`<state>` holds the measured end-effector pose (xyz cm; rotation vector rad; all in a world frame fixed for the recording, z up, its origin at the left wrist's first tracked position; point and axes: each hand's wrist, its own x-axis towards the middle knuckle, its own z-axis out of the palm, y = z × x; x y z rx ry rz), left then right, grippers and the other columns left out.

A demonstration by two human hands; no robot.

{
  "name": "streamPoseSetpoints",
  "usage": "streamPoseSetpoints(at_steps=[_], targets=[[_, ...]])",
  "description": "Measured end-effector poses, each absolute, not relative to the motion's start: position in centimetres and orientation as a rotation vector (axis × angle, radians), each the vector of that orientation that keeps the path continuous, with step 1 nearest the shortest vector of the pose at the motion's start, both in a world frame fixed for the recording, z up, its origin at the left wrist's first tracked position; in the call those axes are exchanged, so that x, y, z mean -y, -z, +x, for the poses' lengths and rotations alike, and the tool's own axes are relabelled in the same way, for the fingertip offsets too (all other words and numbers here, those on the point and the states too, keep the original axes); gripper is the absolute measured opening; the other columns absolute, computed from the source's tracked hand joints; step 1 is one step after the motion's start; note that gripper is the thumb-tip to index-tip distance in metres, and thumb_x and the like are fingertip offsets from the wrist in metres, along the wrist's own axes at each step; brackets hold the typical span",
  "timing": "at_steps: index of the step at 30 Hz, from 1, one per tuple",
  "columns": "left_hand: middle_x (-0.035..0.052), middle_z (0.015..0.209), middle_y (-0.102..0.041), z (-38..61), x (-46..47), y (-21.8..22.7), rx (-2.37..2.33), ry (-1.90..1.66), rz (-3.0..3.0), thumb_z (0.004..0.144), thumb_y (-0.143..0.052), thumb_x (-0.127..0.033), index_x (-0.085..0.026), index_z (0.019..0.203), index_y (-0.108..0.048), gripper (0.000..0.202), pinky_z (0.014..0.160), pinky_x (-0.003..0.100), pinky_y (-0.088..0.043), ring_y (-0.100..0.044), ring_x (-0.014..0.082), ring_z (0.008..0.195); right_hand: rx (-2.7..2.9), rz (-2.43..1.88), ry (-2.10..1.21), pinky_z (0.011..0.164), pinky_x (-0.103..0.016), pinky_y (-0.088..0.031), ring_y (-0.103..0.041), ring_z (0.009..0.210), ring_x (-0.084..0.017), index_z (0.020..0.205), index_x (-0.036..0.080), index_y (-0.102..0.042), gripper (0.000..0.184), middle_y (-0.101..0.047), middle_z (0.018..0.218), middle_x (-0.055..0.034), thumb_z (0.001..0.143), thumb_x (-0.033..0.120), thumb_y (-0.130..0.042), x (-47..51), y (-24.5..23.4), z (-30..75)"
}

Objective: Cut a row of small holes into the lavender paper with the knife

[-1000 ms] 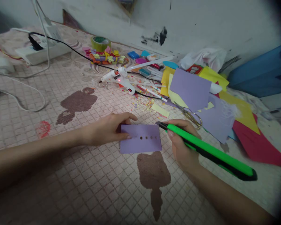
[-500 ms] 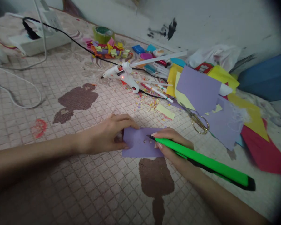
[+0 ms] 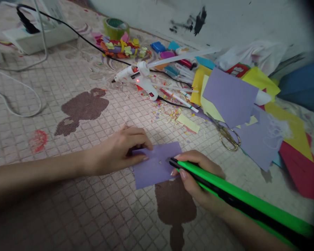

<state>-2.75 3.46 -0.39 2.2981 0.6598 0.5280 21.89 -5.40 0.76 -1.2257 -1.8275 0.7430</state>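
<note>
A small purple paper card (image 3: 153, 169) with punched holes lies on the pink checked mat (image 3: 99, 209). My left hand (image 3: 120, 150) presses its left edge down, fingers curled onto the paper. My right hand (image 3: 199, 177) grips a long green and black utility knife (image 3: 240, 202), its tip resting on the card beside the holes. The right part of the card is hidden under my right hand.
A white hot glue gun (image 3: 138, 78) with a lit red light and black cord lies behind. Coloured paper sheets (image 3: 230, 96), gold scissors (image 3: 229, 137), pens, paper scraps and a green tape roll (image 3: 116, 28) crowd the back right. A power strip (image 3: 39, 36) sits far left.
My right hand brought the knife from beside the card onto it, covering most holes. The view shifted, so everything sits a bit lower and farther right.
</note>
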Motion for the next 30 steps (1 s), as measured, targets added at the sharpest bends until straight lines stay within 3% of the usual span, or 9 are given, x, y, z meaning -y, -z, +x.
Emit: streamPoseSetpoints(at_steps=[8,30], targets=[[0.0015,0.1,-0.067,-2.8,-3.4,0.3,-0.666,-0.511,2.268,0.092,-0.061,-0.018,-0.02,0.102,-0.064,0.011,0.086,0.033,-0.04,-0.061,0.0162,0.095,1.937,-1.123,-0.601,0.076,-0.034,-0.06,-0.07,0.081,-0.018,0.11,0.023,-0.063,0.034,-0.072,0.089,-0.003,0.08,0.007,-0.063,5.9,0.2,21.7],[0.0032,0.099,-0.068,-2.7,-3.3,0.3,-0.679,-0.499,2.286,0.091,-0.059,-0.018,-0.019,0.102,-0.066,0.012,0.088,0.034,-0.04,-0.061,0.0172,0.094,2.017,-1.142,-0.479,0.071,-0.033,-0.063,-0.07,0.081,-0.019,0.114,0.025,-0.06,0.038,-0.069,0.093,-0.0046,0.081,0.009,-0.061,6.1,0.5,21.2]])
